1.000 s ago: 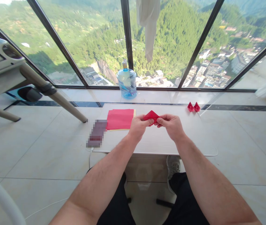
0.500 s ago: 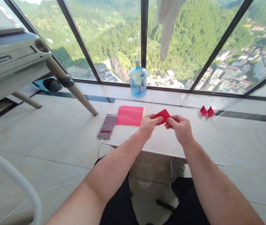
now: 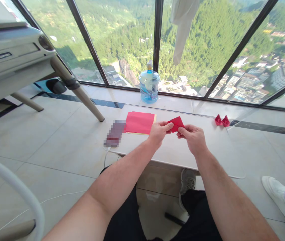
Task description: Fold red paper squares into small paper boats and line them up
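A small folded piece of red paper (image 3: 176,123) is held above the low white table (image 3: 180,154), between both hands. My left hand (image 3: 159,133) pinches its left side with thumb and fingers. At its lower right edge, my right hand (image 3: 192,134) grips it, thumb on top. A stack of red paper sheets (image 3: 140,123) lies on the table just left of my left hand, with a yellowish edge showing beneath. Two folded red paper shapes (image 3: 222,120) stand side by side at the table's far right.
A pixelated phone (image 3: 114,134) with a white cable lies at the table's left end. Beyond the table, a blue water jug (image 3: 149,85) stands by the windows. A grey machine on legs (image 3: 19,57) is at left. Another person's white shoe (image 3: 279,197) rests on the floor at right.
The red paper has turned in my fingers, so its outline looks less like a diamond. At the right edge, another person's shoe and trouser leg have come into view.
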The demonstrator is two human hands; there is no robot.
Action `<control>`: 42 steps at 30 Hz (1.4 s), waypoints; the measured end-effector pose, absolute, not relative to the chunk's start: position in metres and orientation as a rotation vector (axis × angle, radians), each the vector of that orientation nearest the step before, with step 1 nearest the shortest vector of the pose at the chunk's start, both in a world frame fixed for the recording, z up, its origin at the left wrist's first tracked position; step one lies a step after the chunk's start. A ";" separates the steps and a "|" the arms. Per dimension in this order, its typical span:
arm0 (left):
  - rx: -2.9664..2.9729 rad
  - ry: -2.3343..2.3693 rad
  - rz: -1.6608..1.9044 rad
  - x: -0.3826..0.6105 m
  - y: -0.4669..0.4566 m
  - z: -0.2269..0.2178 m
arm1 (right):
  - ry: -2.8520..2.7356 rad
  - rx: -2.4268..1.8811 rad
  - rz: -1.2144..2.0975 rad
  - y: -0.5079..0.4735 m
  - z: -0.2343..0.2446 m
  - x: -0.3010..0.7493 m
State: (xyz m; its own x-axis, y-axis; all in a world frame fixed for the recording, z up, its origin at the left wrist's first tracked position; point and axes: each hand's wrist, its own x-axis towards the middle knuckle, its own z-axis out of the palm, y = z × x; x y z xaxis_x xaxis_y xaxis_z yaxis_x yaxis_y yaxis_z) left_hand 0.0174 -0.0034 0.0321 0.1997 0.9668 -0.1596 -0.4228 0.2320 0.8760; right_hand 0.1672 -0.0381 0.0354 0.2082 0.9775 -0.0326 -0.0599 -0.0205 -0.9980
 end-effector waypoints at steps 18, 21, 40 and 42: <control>0.921 0.976 1.180 0.018 -0.007 0.036 | -1.003 -1.241 1.186 -0.038 0.032 0.167; 0.873 0.954 1.170 0.018 -0.007 0.036 | -0.999 -1.236 1.198 -0.038 0.033 0.167; 0.909 0.962 1.131 0.019 -0.009 0.040 | -1.053 -1.322 1.131 -0.040 0.036 0.166; 0.911 0.963 1.148 0.019 -0.010 0.040 | -1.042 -1.292 1.139 -0.040 0.035 0.166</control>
